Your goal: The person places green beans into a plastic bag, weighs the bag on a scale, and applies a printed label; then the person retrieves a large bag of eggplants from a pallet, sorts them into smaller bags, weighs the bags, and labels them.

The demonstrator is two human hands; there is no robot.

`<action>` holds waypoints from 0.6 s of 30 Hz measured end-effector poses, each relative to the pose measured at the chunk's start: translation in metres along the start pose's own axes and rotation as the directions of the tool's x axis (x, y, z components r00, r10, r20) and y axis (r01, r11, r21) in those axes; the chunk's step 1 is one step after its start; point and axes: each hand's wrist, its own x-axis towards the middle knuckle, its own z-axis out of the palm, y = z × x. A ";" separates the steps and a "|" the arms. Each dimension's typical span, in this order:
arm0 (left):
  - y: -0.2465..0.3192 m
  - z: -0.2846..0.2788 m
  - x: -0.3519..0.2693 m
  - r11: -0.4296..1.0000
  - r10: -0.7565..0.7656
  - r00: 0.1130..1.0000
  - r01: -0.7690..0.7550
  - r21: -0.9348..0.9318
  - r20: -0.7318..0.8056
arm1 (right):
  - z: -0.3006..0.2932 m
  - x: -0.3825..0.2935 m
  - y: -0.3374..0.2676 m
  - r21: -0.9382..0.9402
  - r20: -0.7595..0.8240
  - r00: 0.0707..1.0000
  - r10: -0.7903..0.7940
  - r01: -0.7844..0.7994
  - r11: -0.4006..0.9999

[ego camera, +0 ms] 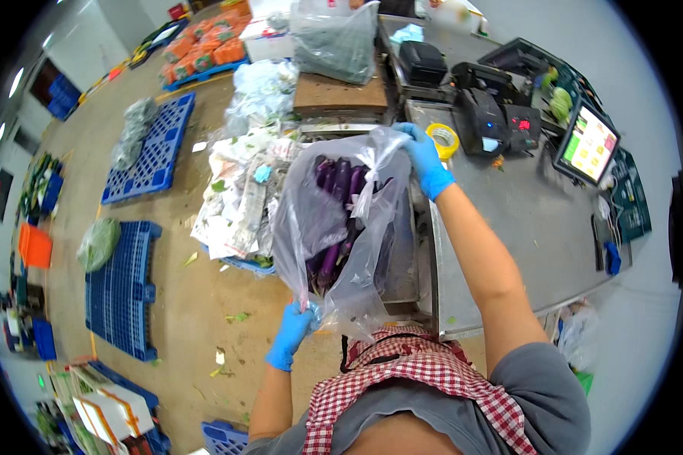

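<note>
A large clear plastic bag spreads in front of me with its mouth pulled wide. Several long purple eggplants show through its opening. My right hand, in a blue glove, grips the bag's far right edge beside a twisted fold of plastic. Close to my apron, my left hand, gloved in blue too, pinches the near left edge. The film partly covers the eggplants, so what bears their weight is hard to make out.
At right, a steel table carries yellow tape, a label printer and a tilted touchscreen. Left of the bag, a heap of waste plastic and paper overflows a blue basket. Blue pallets lie on the floor.
</note>
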 end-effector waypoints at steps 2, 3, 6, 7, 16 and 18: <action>-0.005 -0.015 0.003 1.000 -0.023 0.994 0.022 0.006 0.106 | -0.016 -0.030 -0.013 -0.122 -0.133 0.981 -0.144 0.128 0.984; -0.008 -0.023 0.003 1.000 -0.030 0.987 0.029 0.006 0.158 | -0.026 -0.049 -0.018 -0.154 -0.166 0.976 -0.142 0.117 0.981; 0.009 -0.054 -0.014 0.968 -0.116 0.964 0.055 0.245 0.239 | -0.079 -0.122 0.052 -0.277 -0.341 0.938 0.069 -0.170 0.946; 0.017 -0.073 -0.026 0.936 -0.123 0.970 0.043 0.348 0.211 | -0.084 -0.158 0.053 -0.268 -0.292 0.923 0.252 -0.332 0.905; 0.102 -0.082 -0.053 0.678 0.385 0.900 -0.126 0.724 -0.204 | -0.071 -0.330 0.073 -0.430 0.207 0.762 0.613 -0.492 0.757; 0.117 -0.054 -0.055 0.725 0.422 0.902 -0.273 0.632 -0.095 | -0.066 -0.314 0.068 -0.512 0.240 0.834 0.496 -0.325 0.795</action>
